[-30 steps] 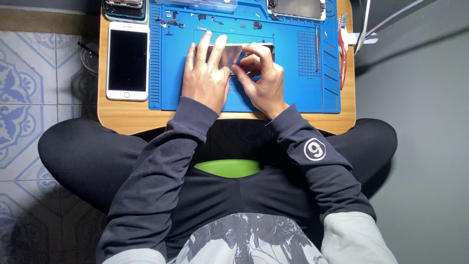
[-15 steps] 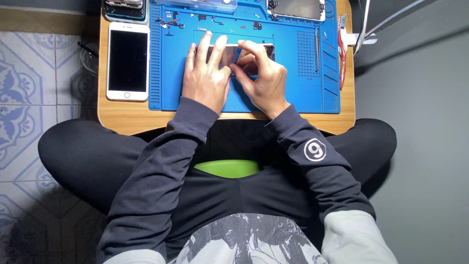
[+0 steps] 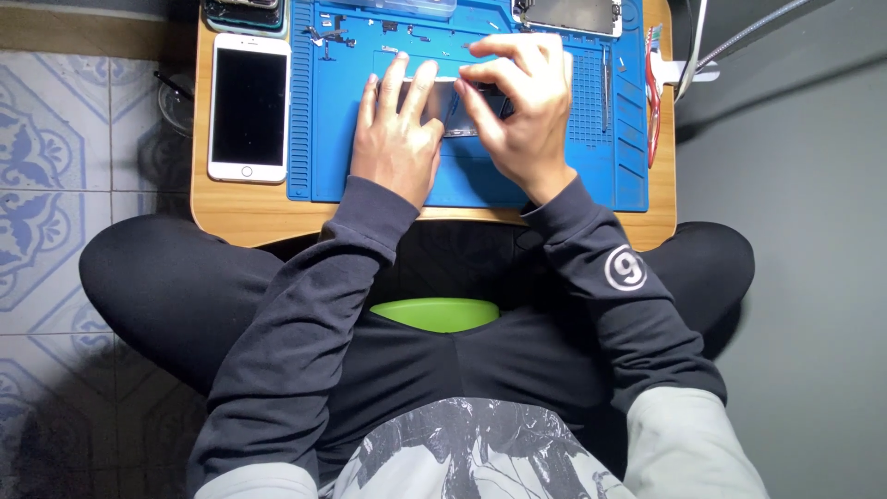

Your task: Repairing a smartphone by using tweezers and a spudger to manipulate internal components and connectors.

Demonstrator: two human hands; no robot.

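Head view: opened phone [image 3: 457,109] lies on blue mat [image 3: 323,139], worktop centre. Left hand [image 3: 397,139] pressed flat on it, fingers spread. Right hand [image 3: 517,106] shifted up since earlier, fingertips pinched at phone's upper edge; held part cannot be told. Work judged ongoing.

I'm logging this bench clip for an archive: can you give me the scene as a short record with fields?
Setting: small wooden table over the lap of a seated person
Work surface: blue silicone repair mat
Left hand: flat, pressing on an opened phone body
Right hand: fingertips on the same phone body
Beside mat: white smartphone, dark screen
Mat's right edge: red-handled tool
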